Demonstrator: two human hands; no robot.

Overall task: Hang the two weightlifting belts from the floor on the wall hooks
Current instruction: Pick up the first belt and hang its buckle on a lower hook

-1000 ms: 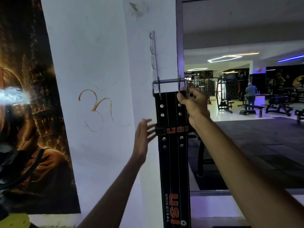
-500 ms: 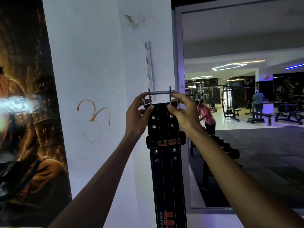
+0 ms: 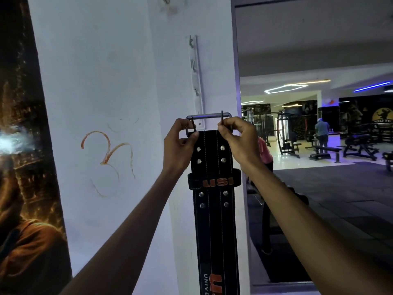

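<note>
A black weightlifting belt (image 3: 214, 220) with orange USI lettering hangs straight down in front of the white pillar. Its metal buckle (image 3: 209, 116) is at the top, level with the lower end of the white hook rail (image 3: 197, 81) screwed to the pillar. My left hand (image 3: 180, 143) pinches the buckle's left side and the belt's top left corner. My right hand (image 3: 239, 139) pinches the right prong and the top right corner. Several small metal hooks stick out of the rail above the buckle. A second belt is not in view.
A dark poster (image 3: 23, 167) covers the wall at the left. Right of the pillar a mirror or opening (image 3: 319, 145) shows the gym floor with benches, machines and two people. An orange drawn sign (image 3: 108, 156) marks the white wall.
My left hand came from open beside the belt to gripping the buckle's left side. Both hands now hold the buckle against the rail's lower end, slightly higher than before.
</note>
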